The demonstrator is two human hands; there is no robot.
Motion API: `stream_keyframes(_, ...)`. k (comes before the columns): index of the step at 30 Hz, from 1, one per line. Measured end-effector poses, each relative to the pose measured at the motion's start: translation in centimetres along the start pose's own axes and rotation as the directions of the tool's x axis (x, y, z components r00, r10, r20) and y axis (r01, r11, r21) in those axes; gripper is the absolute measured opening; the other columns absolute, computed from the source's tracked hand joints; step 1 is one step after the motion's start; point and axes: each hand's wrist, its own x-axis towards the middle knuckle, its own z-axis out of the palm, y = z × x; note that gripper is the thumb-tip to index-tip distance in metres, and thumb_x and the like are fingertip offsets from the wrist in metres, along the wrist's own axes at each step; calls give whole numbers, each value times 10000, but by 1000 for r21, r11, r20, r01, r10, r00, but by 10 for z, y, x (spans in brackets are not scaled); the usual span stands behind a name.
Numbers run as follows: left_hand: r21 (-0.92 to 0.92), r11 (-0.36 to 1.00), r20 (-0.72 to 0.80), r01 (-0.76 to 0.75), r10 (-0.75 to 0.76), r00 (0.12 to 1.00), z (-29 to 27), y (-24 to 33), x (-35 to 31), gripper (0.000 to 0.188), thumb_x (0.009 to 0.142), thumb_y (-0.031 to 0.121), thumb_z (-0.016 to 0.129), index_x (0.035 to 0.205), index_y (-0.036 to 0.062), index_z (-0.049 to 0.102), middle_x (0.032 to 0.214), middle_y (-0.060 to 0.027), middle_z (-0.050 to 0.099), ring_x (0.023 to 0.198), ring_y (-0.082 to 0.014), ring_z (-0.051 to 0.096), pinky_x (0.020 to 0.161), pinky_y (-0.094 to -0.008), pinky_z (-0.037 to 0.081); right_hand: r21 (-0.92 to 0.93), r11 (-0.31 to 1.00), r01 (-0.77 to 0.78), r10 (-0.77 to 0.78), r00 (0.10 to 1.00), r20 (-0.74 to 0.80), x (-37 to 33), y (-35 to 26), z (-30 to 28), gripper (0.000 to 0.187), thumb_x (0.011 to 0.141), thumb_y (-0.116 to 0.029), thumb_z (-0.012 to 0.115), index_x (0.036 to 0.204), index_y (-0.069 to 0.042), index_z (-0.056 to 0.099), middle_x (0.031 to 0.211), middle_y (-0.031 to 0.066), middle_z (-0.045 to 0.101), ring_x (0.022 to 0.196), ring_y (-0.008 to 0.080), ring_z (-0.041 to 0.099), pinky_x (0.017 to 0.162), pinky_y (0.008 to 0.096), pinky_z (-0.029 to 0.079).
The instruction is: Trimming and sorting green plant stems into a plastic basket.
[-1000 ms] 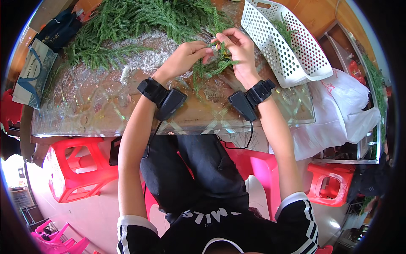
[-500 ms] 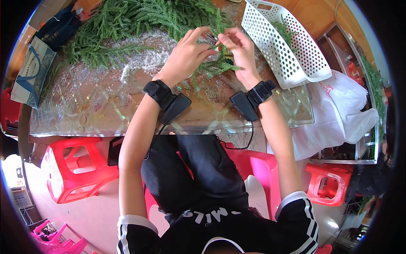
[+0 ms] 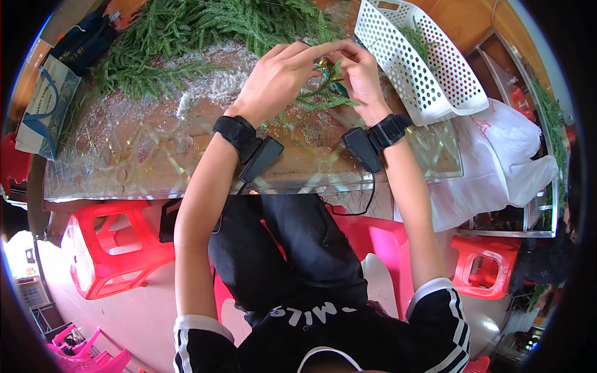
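Note:
Over the table, my left hand [image 3: 277, 76] and my right hand [image 3: 362, 78] meet fingertip to fingertip around a green artificial pine sprig [image 3: 326, 96]. My right hand is closed on the sprig, with its needles hanging below the fingers. The left fingers are bent and closed at the sprig's upper part, the index finger stretched across to the right fingertips. A small teal and yellow thing shows between the hands, too covered to name. Behind them lies a heap of pine branches [image 3: 205, 28].
A white perforated basket [image 3: 429, 81] with some sprigs in it stands at the right. White fluff [image 3: 214, 87] is scattered on the glass-topped table [image 3: 155, 168]. Paper bags [image 3: 50, 105] stand at the left, a white plastic sack [image 3: 491, 168] at the right. Red stools [image 3: 118, 248] stand below.
My left hand has closed in toward the right, its index finger now reaching the right fingertips. The sprig between the hands has turned slightly.

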Motion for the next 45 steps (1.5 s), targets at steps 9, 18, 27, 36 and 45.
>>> stream_keyframes(9, 86, 994, -65, -68, 74, 995, 4, -8, 0, 329, 781, 122, 611, 1095, 35, 568, 1063, -7, 576, 868, -216, 555, 810, -331, 436, -67, 994, 86, -88, 996, -32, 2, 1, 3, 204, 808, -35, 596, 1008, -4, 579, 758, 51, 650, 708, 73, 587, 660, 203, 446)
stream_keyframes(18, 129, 991, -95, -31, 44, 995, 0, -18, -4, 159, 790, 148, 614, 754, -5, 593, 1176, 17, 541, 924, -204, 533, 810, -350, 423, -382, 921, 80, -136, 983, -122, -3, -21, 2, 260, 838, -113, 619, 1083, -54, 554, 708, 42, 642, 563, 82, 557, 536, 210, 420)
stream_keyframes(27, 184, 983, -107, -1, 21, 994, 0, -17, -3, 195, 787, 147, 616, 678, -9, 574, 1195, 8, 529, 950, -199, 525, 801, -349, 418, -776, 342, 530, -580, 769, 269, 8, -24, -15, 297, 762, -146, 685, 1038, -76, 600, 832, 39, 650, 787, 133, 590, 728, 268, 441)
stream_keyframes(36, 158, 987, -149, -22, 46, 988, -1, -13, -1, 179, 775, 122, 626, 677, -10, 553, 1202, 2, 524, 927, -201, 532, 782, -353, 422, -759, 150, 634, -520, 703, 485, 1, -27, -6, 486, 667, -235, 755, 1107, -122, 583, 902, 19, 629, 895, 170, 568, 911, 332, 350)
stream_keyframes(45, 55, 998, -174, -8, 17, 985, 0, -11, -1, 195, 778, 114, 625, 673, -11, 519, 1199, 0, 525, 843, -222, 547, 749, -368, 429, -750, 275, 602, -496, 757, 426, -1, -26, -5, 500, 654, -214, 763, 1111, -131, 577, 805, -18, 582, 775, 143, 547, 824, 291, 361)
